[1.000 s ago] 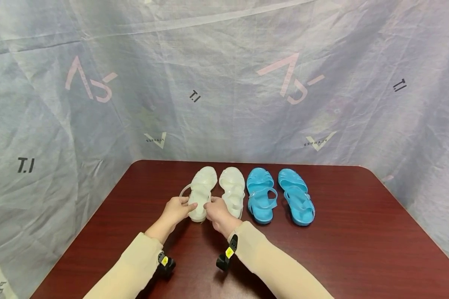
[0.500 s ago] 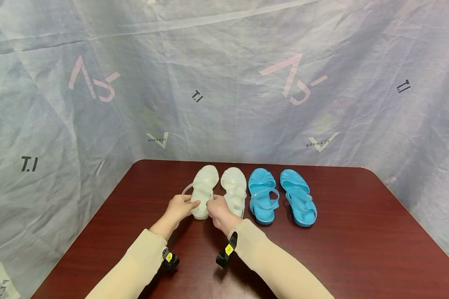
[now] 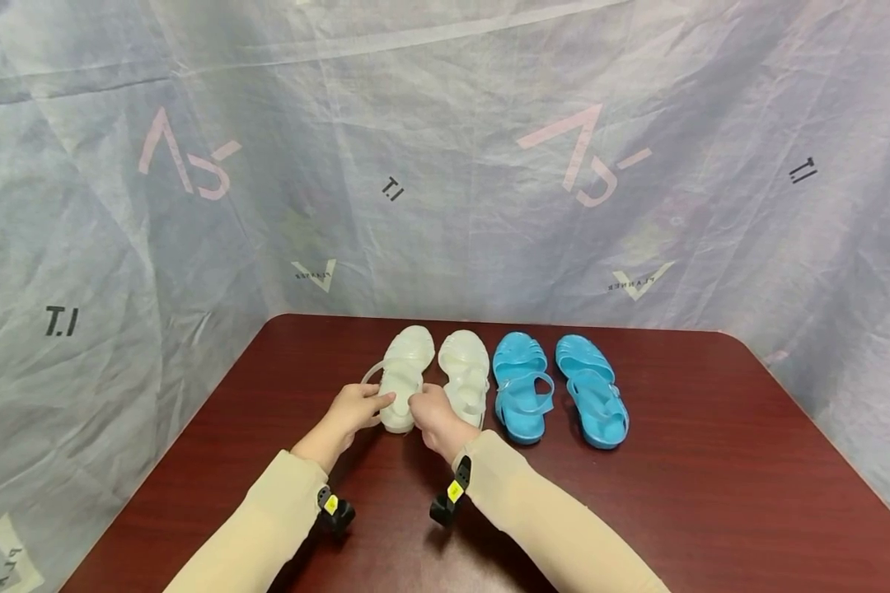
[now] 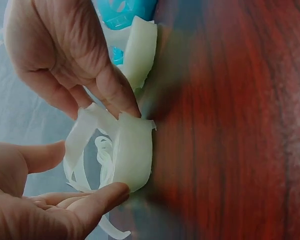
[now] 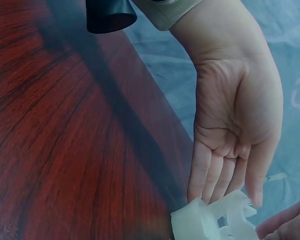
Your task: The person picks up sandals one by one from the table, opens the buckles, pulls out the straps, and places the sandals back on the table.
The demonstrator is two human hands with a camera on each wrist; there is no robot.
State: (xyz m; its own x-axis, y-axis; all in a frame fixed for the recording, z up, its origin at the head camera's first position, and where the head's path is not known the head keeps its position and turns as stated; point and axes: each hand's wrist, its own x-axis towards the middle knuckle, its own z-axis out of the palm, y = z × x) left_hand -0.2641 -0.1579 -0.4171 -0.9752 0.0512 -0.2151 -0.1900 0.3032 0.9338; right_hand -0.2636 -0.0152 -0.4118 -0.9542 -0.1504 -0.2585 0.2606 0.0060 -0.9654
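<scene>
In the head view, two white jelly sandals lie side by side with toes pointing away. The left white sandal (image 3: pixel 399 387) has its ankle strap hanging out to the left. My left hand (image 3: pixel 352 412) lies at its left side, fingers fairly straight along the sole and thumb by the heel strap. My right hand (image 3: pixel 437 418) touches its right side with straight fingers, as the right wrist view of that hand (image 5: pixel 230 120) shows. Between both hands, the heel of the white sandal (image 4: pixel 134 152) sits low at the table. The right white sandal (image 3: pixel 463 362) is partly hidden by my right hand.
Two blue jelly sandals stand to the right: one blue sandal (image 3: pixel 521 416) with its strap raised, and an outer blue sandal (image 3: pixel 601 424) turned slightly. The dark red table (image 3: pixel 712 461) ends at a grey printed cloth (image 3: pixel 452 247) behind.
Over the last second, the left white sandal and both hands have shifted slightly forward, while the view has also drifted a little. The hands stay at the sandal's sides. Both blue sandals stay put.
</scene>
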